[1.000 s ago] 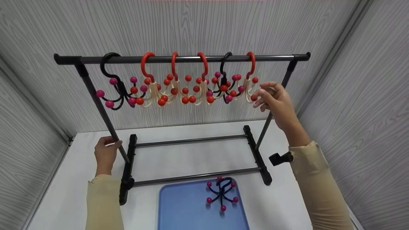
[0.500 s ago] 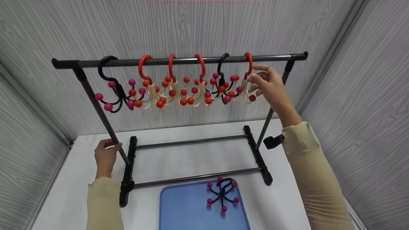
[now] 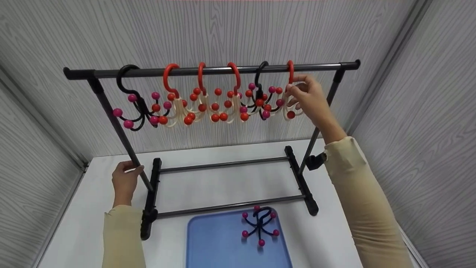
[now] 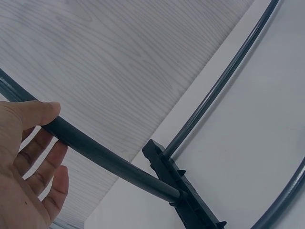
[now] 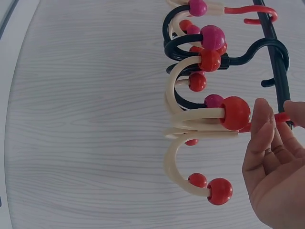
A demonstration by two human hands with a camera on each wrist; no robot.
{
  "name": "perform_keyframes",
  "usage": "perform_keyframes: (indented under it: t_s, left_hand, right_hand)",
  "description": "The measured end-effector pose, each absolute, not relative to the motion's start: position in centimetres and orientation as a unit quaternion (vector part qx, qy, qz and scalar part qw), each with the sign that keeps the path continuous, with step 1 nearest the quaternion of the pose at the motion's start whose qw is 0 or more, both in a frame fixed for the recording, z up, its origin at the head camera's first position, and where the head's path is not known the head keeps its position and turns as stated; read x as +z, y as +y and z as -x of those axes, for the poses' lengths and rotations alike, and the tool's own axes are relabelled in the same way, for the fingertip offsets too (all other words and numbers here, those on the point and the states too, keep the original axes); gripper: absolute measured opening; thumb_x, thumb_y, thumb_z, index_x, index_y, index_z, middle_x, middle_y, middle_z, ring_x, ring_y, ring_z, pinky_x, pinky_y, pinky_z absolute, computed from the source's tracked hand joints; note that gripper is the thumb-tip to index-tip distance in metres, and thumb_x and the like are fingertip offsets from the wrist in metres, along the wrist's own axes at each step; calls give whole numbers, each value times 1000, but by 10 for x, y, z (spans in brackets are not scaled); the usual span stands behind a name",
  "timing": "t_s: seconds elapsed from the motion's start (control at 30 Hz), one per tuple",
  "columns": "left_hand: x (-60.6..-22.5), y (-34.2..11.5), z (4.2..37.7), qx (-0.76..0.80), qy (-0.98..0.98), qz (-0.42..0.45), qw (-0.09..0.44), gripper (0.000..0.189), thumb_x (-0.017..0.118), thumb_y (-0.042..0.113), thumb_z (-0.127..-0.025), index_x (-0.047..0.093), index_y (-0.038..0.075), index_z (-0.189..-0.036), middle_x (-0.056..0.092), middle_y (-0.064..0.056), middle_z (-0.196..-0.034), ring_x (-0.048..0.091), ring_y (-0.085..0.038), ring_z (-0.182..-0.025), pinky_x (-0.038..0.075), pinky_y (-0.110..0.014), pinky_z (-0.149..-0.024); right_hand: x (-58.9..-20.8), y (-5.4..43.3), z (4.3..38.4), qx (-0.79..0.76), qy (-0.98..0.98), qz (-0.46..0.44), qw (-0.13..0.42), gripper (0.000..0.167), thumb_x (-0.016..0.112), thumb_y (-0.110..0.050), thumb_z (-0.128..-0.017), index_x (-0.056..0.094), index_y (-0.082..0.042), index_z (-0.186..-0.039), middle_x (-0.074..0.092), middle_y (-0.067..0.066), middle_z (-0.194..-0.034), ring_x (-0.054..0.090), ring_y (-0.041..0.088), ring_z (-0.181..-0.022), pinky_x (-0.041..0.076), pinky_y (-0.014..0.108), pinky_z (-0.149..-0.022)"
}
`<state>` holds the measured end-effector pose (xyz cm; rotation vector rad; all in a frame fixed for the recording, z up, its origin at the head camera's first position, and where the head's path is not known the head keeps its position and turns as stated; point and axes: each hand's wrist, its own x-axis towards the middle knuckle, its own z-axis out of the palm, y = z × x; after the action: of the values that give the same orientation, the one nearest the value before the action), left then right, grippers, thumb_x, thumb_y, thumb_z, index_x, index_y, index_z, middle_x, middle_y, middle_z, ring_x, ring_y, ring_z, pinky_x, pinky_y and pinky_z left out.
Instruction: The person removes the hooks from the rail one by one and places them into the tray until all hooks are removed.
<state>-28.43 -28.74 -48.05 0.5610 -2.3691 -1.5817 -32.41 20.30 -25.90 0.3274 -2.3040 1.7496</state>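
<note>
My left hand (image 3: 124,182) pinches the left post (image 4: 100,155) of a black metal rack, low down; the left wrist view shows thumb and fingers on opposite sides of the tube. Up at the rack's top bar (image 3: 319,67), my right hand (image 3: 310,96) pinches the red hook of the rightmost multi-arm hanger (image 5: 172,164), which has cream arms with red balls. That hook loops over the bar. Left of it hang a black hanger (image 3: 259,93) and several more, some with red hooks and cream arms, others black with red or pink balls.
On the white table, a blue tray (image 3: 208,242) sits before the rack's base (image 3: 230,204). One black hanger (image 3: 260,224) with pink balls lies on the tray, at its right side. Grey wood-grain panels (image 3: 208,29) enclose the back and sides.
My right hand has risen and moved left from beside the rightmost hanger's balls to its red hook, which it now pinches. That hanger has turned slightly. My left hand stays on the post.
</note>
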Motion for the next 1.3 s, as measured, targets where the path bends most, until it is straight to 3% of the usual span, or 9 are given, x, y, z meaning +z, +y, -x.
perform_keyframes:
  t_s: [0.47, 0.77, 1.0, 1.3]
  left_hand:
    - [-484, -287, 284, -546, -805, -201, 115, 40, 64, 23, -93, 51, 3, -125, 56, -5, -118, 51, 9, -79, 39, -27, -88]
    - [-485, -284, 284, -551, -802, -203, 110, 41, 64, 23, -93, 51, 3, -126, 56, -6, -119, 51, 6, -83, 39, -29, -89]
    - [-483, -285, 286, -554, -802, -193, 114, 41, 64, 24, -93, 51, 3, -125, 56, -3, -114, 51, 8, -81, 38, -27, -88]
    - [-484, -288, 287, -558, -798, -199, 114, 37, 64, 24, -92, 52, 5, -122, 55, 4, -108, 52, 6, -84, 38, -28, -88]
  right_hand:
    - [-264, 202, 326, 556, -810, -110, 150, 22, 55, -15, -98, 52, -3, -116, 64, 5, -94, 63, 13, -78, 46, 20, -62]
    - [-260, 208, 324, 565, -799, -101, 183, 21, 56, -15, -97, 54, -3, -114, 64, -3, -87, 62, 10, -77, 45, 20, -61]
    - [-251, 215, 321, 592, -773, -107, 201, 12, 57, -13, -97, 56, -7, -107, 66, -2, -86, 62, 10, -75, 43, 19, -57]
    - [-245, 226, 314, 598, -765, -121, 206, 12, 58, -11, -96, 56, -9, -107, 67, -1, -87, 63, 11, -76, 43, 17, -57]
